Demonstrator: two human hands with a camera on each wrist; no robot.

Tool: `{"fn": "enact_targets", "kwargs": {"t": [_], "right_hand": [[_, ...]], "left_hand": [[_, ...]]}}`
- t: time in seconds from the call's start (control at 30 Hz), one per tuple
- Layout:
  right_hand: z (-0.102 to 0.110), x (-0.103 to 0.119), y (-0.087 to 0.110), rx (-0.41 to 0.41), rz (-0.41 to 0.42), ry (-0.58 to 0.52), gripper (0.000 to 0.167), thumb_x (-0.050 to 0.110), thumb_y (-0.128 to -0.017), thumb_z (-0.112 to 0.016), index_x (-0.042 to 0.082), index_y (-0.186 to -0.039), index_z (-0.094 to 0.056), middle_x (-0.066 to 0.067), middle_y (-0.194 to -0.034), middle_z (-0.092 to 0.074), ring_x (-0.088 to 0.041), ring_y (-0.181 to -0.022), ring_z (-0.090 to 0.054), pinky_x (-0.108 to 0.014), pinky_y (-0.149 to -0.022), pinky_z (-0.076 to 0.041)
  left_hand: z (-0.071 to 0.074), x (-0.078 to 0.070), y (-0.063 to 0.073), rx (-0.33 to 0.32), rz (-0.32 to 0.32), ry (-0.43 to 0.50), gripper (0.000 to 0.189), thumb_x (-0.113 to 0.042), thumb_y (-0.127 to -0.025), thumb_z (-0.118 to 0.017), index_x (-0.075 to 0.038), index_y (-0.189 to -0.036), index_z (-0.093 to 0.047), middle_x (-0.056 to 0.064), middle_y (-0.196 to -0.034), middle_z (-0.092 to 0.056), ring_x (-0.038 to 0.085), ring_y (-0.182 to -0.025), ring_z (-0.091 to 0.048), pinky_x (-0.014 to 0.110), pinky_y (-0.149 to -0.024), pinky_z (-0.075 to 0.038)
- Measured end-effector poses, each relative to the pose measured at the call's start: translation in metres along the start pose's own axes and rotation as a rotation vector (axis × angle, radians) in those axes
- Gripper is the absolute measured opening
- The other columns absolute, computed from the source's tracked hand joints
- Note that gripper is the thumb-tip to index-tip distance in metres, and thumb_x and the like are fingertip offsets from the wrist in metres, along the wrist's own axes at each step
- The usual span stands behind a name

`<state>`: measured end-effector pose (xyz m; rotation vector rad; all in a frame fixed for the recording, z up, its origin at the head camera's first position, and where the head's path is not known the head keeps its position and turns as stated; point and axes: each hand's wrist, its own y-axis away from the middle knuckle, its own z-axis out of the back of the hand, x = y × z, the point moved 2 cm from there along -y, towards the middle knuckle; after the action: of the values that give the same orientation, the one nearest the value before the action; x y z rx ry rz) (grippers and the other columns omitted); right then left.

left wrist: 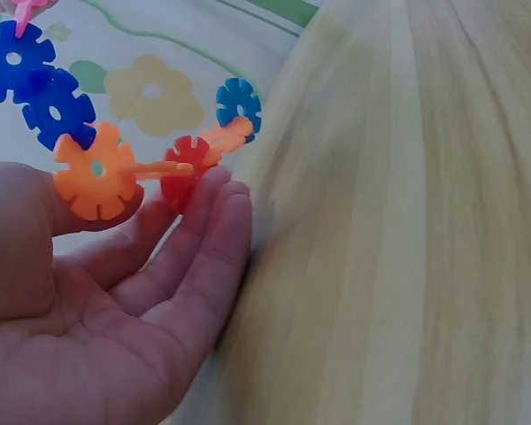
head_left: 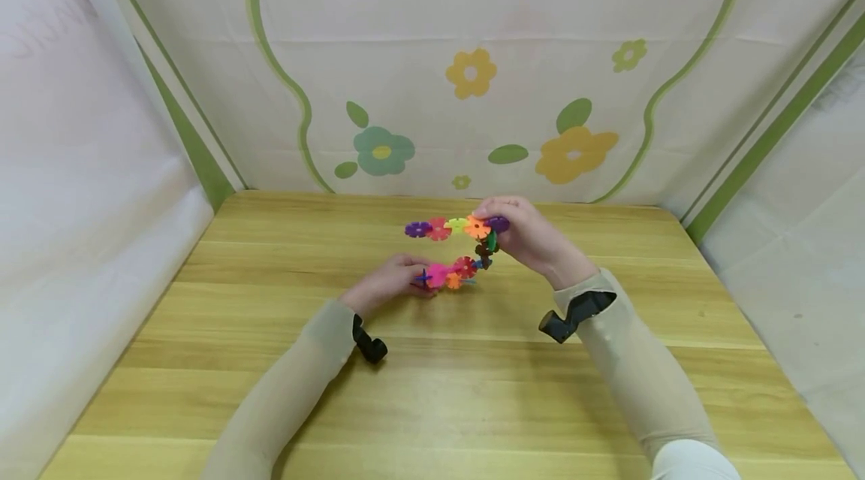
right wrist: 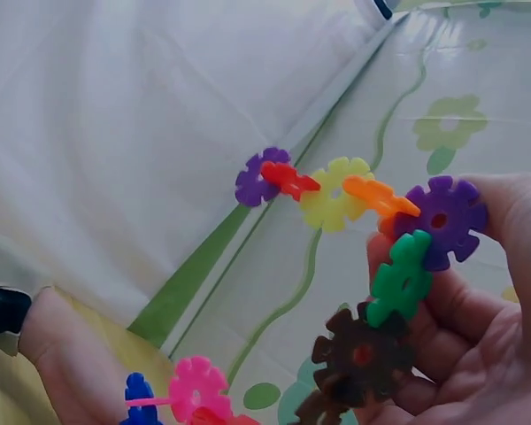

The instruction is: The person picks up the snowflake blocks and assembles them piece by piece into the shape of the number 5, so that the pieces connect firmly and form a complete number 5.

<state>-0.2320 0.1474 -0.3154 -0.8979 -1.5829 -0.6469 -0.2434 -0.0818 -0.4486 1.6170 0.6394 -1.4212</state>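
Observation:
A chain of interlocking plastic snowflake discs (head_left: 438, 229) in many colours is held up by both hands, bent into a sideways U. My right hand (head_left: 530, 236) pinches the upper bend near an orange disc (head_left: 477, 227) and a purple disc (right wrist: 441, 221). From there the upper arm extends left through yellow and red to another purple disc (right wrist: 262, 177). A green disc (right wrist: 400, 279) and a brown disc (right wrist: 363, 354) lead down the bend. My left hand (head_left: 395, 281) grips the lower arm, thumb at an orange disc (left wrist: 96, 173) and fingers by a red one (left wrist: 181, 173).
Both hands are over a wooden table (head_left: 432, 405). A white cloth wall (head_left: 405, 74) printed with flowers stands behind it, with more cloth at both sides. Each sleeve carries a black wrist camera (head_left: 574, 313).

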Motion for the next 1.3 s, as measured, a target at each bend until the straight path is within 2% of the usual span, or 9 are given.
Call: {"fn": "enact_targets", "kwargs": {"t": [0.2, 0.37, 0.6, 0.73, 0.83, 0.9, 1.0, 1.13, 1.3], "right_hand": [[0.001, -0.001, 0.001, -0.072, -0.009, -0.069, 0.033, 0.007, -0.101, -0.050, 0.013, -0.084, -0.077, 0.000, -0.086, -0.056, -0.014, -0.082, -0.050, -0.027, -0.077, -0.044], [0.001, -0.001, -0.001, -0.136, -0.022, -0.090, 0.031, 0.009, -0.103, -0.051, 0.012, -0.087, -0.077, 0.000, -0.086, -0.058, -0.014, -0.082, -0.052, -0.028, -0.076, -0.046], [0.002, -0.002, -0.005, -0.187, -0.011, -0.122, 0.029, 0.012, -0.106, -0.052, 0.012, -0.092, -0.077, -0.003, -0.091, -0.060, -0.017, -0.084, -0.054, -0.029, -0.082, -0.046], [0.002, -0.003, -0.008, -0.216, -0.010, -0.154, 0.030, 0.013, -0.108, -0.050, 0.011, -0.095, -0.077, -0.004, -0.095, -0.060, -0.016, -0.084, -0.053, -0.028, -0.082, -0.046], [0.002, -0.004, -0.011, -0.238, -0.004, -0.172, 0.029, 0.014, -0.108, -0.051, 0.010, -0.095, -0.076, -0.004, -0.095, -0.060, -0.015, -0.084, -0.052, -0.027, -0.080, -0.046], [0.002, -0.006, -0.013, -0.251, 0.001, -0.172, 0.028, 0.014, -0.108, -0.052, 0.010, -0.094, -0.076, -0.004, -0.094, -0.060, -0.015, -0.083, -0.052, -0.026, -0.079, -0.046], [0.002, -0.009, -0.018, -0.278, 0.016, -0.172, 0.028, 0.014, -0.107, -0.054, 0.008, -0.090, -0.075, -0.005, -0.091, -0.061, -0.016, -0.080, -0.051, -0.026, -0.076, -0.047], [0.000, -0.015, -0.024, -0.330, 0.044, -0.172, 0.026, 0.015, -0.106, -0.058, 0.008, -0.085, -0.073, -0.006, -0.089, -0.063, -0.017, -0.079, -0.053, -0.028, -0.076, -0.049], [-0.006, -0.024, -0.030, -0.377, 0.072, -0.147, 0.024, 0.016, -0.104, -0.062, 0.008, -0.084, -0.074, -0.006, -0.094, -0.067, -0.017, -0.081, -0.056, -0.028, -0.079, -0.049]], "left_hand": [[0.003, -0.002, 0.000, 0.000, -0.015, -0.014, 0.039, -0.019, -0.112, -0.041, 0.008, -0.137, -0.055, 0.019, -0.114, -0.069, 0.032, -0.103, -0.069, 0.039, -0.091, -0.057], [0.006, -0.004, 0.001, -0.019, -0.026, -0.016, 0.041, -0.020, -0.112, -0.041, 0.007, -0.141, -0.052, 0.021, -0.119, -0.067, 0.033, -0.107, -0.067, 0.039, -0.092, -0.056], [0.012, -0.014, 0.011, -0.091, -0.096, -0.104, 0.043, -0.018, -0.111, -0.044, 0.010, -0.143, -0.047, 0.025, -0.130, -0.061, 0.038, -0.116, -0.063, 0.043, -0.099, -0.052], [0.018, -0.020, 0.015, -0.116, -0.106, -0.124, 0.044, -0.023, -0.111, -0.046, 0.007, -0.143, -0.049, 0.025, -0.131, -0.060, 0.039, -0.118, -0.061, 0.045, -0.101, -0.051], [0.019, -0.034, 0.023, -0.201, -0.165, -0.107, 0.042, -0.024, -0.109, -0.051, 0.004, -0.141, -0.053, 0.020, -0.129, -0.062, 0.039, -0.117, -0.061, 0.042, -0.100, -0.051], [0.017, -0.048, 0.029, -0.290, -0.240, -0.102, 0.039, -0.025, -0.108, -0.054, 0.001, -0.137, -0.059, 0.016, -0.125, -0.065, 0.036, -0.115, -0.063, 0.039, -0.098, -0.053], [0.010, -0.070, 0.039, -0.387, -0.363, -0.117, 0.034, -0.027, -0.106, -0.059, -0.001, -0.128, -0.065, 0.011, -0.117, -0.070, 0.032, -0.107, -0.066, 0.037, -0.094, -0.055], [-0.005, -0.092, 0.047, -0.419, -0.461, -0.135, 0.032, -0.031, -0.104, -0.063, -0.004, -0.121, -0.070, 0.007, -0.109, -0.072, 0.026, -0.100, -0.069, 0.043, -0.093, -0.055], [-0.021, -0.107, 0.044, -0.455, -0.473, -0.120, 0.035, -0.039, -0.100, -0.067, -0.007, -0.116, -0.072, 0.007, -0.103, -0.073, 0.030, -0.099, -0.069, 0.051, -0.091, -0.055]]}}
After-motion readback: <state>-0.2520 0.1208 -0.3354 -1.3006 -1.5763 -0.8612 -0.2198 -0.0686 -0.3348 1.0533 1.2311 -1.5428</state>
